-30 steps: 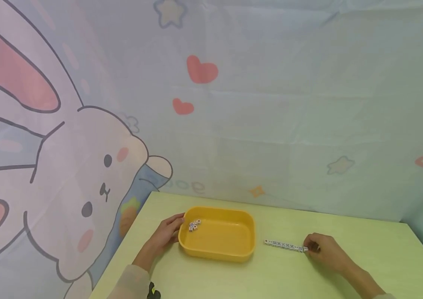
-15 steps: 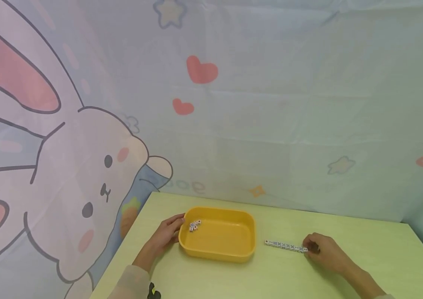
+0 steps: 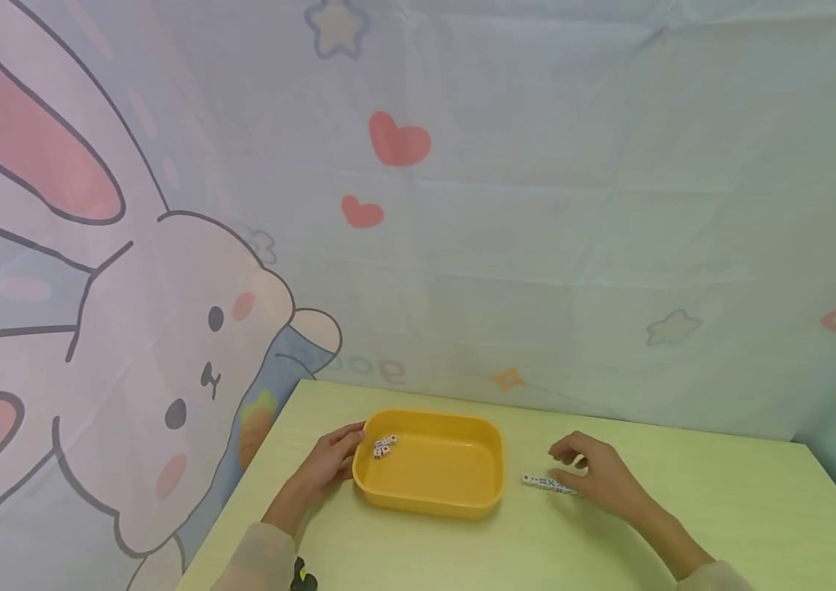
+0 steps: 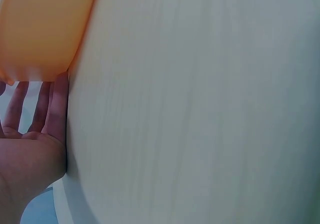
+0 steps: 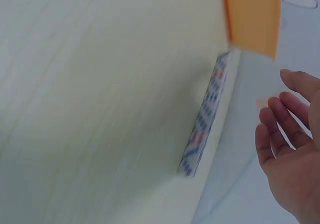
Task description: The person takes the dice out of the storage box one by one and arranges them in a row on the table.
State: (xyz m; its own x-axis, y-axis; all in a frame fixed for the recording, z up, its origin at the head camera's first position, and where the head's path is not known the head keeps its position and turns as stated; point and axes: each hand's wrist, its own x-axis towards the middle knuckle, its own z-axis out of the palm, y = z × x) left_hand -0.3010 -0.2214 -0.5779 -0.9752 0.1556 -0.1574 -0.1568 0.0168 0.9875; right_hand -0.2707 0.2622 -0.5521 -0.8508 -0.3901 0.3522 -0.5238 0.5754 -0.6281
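A yellow tray (image 3: 432,499) sits on the table, with several white dice (image 3: 383,446) clustered near its left end. My left hand (image 3: 327,465) rests against that end, fingers fairly straight; in the left wrist view they reach up to the tray's end wall. Right of the tray lies a straight row of dice (image 3: 541,483), marked in blue and red in the right wrist view. Over this row hovers my right hand (image 3: 599,478), thumb and fingers apart with nothing between them. It hides the row's right end in the head view, while the right wrist view shows the row at full length.
A pale green table (image 3: 713,492) extends on both sides of the tray. A cloth backdrop (image 3: 506,271) with a rabbit drawing hangs right behind it. A small black object (image 3: 303,576) shows beside the left sleeve.
My right hand has left the right end of the dice row, moved left and away from me over it, and its fingers have spread. The left hand and tray stay put.
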